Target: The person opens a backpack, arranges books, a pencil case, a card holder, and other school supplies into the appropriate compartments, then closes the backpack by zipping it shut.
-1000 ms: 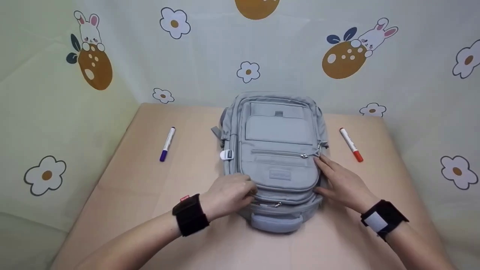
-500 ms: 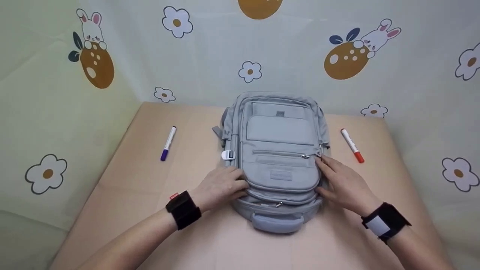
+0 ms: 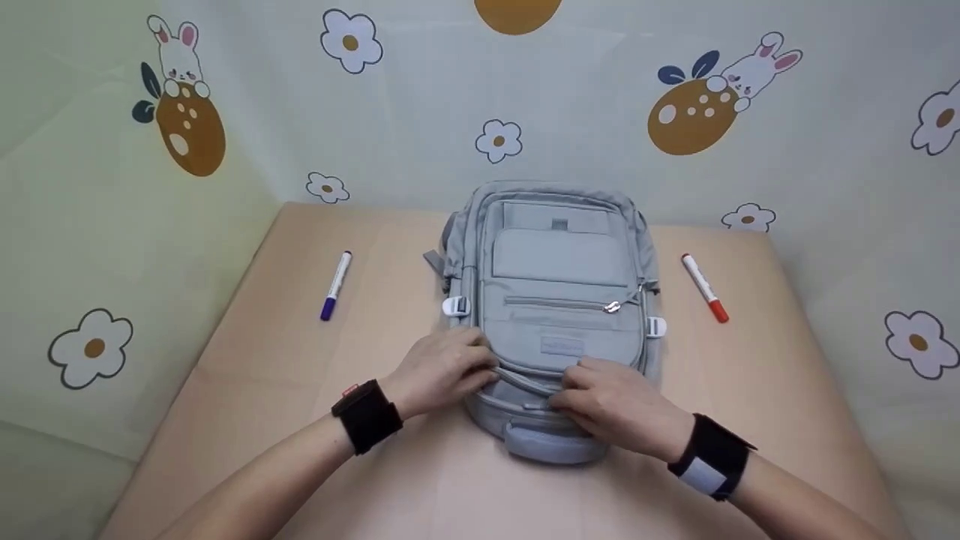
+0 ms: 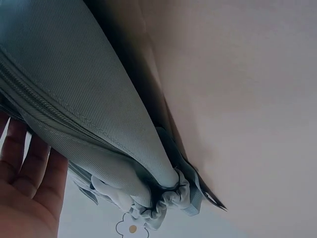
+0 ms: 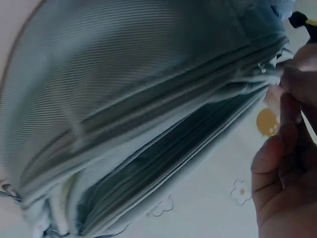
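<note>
A grey backpack [image 3: 559, 270] lies flat in the middle of the tan table [image 3: 315, 420], its grab handle toward me. My left hand [image 3: 450, 367] grips the near left edge of the front pocket, fingers curled over the fabric. My right hand [image 3: 611, 405] lies over the bag's near end, fingers curled in at the zipper line. In the right wrist view the fingertips [image 5: 290, 106] close around a small zipper pull [image 5: 262, 68] on the backpack [image 5: 124, 99]. The left wrist view shows the bag's side [image 4: 89, 99] and my fingers [image 4: 25, 168] against it.
A purple-capped marker [image 3: 335, 286] lies left of the bag and a red-capped marker [image 3: 703, 289] lies right of it. White buckles [image 3: 455, 306] show on both sides of the bag. A patterned cloth backdrop [image 3: 225, 112] rises behind and beside the table.
My right hand left the bag's right side and came to its near end at the zipper, uncovering the right buckle. My left hand shifted slightly along the pocket edge.
</note>
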`<action>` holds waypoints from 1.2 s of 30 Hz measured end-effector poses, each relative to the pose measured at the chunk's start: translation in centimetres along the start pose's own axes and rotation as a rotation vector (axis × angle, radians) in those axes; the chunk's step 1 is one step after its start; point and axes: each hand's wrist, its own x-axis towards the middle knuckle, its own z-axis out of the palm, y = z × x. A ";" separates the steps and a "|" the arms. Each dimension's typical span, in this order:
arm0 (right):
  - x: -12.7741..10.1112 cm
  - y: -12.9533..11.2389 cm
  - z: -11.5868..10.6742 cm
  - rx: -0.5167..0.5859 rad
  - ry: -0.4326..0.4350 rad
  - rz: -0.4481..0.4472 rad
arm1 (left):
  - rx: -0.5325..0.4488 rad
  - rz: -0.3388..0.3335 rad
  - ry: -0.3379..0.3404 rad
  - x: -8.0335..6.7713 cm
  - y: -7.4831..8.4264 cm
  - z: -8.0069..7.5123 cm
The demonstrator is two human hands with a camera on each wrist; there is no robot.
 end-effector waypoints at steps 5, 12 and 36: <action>0.8 -0.2 0.8 -0.045 -0.057 -0.021 | -0.010 -0.009 -0.012 0.0 0.2 0.0; -0.1 0.0 1.2 -0.009 -0.098 0.035 | -0.009 -0.025 -0.014 0.1 0.3 0.0; -4.0 -0.4 0.6 0.205 0.113 0.400 | -0.018 -0.040 -0.010 -0.2 0.1 0.0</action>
